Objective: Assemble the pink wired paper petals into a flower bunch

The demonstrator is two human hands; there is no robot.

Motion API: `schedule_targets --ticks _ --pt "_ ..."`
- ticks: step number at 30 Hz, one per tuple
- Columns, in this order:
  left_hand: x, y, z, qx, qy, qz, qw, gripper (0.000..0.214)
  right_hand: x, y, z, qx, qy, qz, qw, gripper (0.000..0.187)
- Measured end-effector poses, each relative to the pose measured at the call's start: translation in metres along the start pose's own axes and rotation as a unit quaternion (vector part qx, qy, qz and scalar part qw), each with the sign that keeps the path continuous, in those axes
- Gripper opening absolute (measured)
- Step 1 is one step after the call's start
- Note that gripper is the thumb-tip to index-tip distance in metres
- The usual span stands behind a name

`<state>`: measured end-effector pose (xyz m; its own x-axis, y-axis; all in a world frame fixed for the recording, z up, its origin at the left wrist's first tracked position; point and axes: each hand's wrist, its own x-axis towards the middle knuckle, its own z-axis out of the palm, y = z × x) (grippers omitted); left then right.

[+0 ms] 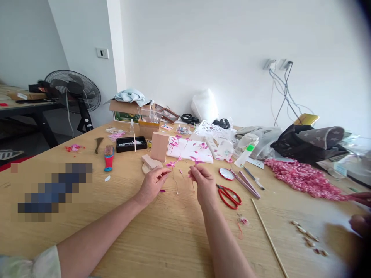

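Over the middle of the table my left hand (153, 182) is closed in a pinch at a small pink flower (171, 165), whose thin stem hangs down beside the fingertips. My right hand (203, 180) pinches another pink flower (197, 160) by its thin stem, which shows below the fingers. Between the hands a smaller pink bloom is visible. Under my left hand lies a dark magenta petal (162, 190). Just behind, a white sheet (189, 153) bears several pink blossoms, with a wooden block (160, 147) standing at its left end.
Red-handled pliers (229, 196), a round mirror (226, 173) and tweezers (245, 183) lie to the right. A thin wooden stick (269, 239) slants toward me. At left are a red brush (108, 158) and a black tray (131, 144). Another person's hand (361, 224) shows at the right edge.
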<state>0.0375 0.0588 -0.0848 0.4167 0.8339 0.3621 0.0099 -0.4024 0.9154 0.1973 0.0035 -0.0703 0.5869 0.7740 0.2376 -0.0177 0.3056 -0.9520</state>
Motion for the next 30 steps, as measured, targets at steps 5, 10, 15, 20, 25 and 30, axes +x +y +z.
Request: schedule_targets --ticks 5,10,15,20,25,30 --pt "0.0 0.032 0.007 -0.109 -0.029 -0.082 0.99 0.025 -0.017 -0.003 0.018 0.129 -0.113 0.069 0.983 0.015" --pt "-0.001 0.043 0.014 -0.185 -0.05 -0.128 0.973 0.023 -0.022 0.002 0.021 0.174 -0.17 0.099 0.965 0.013" --pt "-0.003 0.04 0.019 -0.27 -0.082 -0.134 0.95 0.025 -0.023 0.008 0.022 0.16 -0.207 0.126 0.957 0.02" --pt "0.0 0.032 0.014 -0.363 -0.056 -0.13 0.921 0.021 -0.026 0.007 0.024 0.139 -0.224 0.141 0.954 0.021" --pt "0.006 0.025 0.0 -0.34 0.046 -0.11 0.933 0.016 -0.028 0.003 0.024 0.112 -0.238 0.161 0.951 0.027" --pt "0.004 0.026 -0.004 -0.291 0.068 -0.076 0.951 0.02 -0.029 0.006 0.029 0.012 -0.223 0.097 0.97 0.025"
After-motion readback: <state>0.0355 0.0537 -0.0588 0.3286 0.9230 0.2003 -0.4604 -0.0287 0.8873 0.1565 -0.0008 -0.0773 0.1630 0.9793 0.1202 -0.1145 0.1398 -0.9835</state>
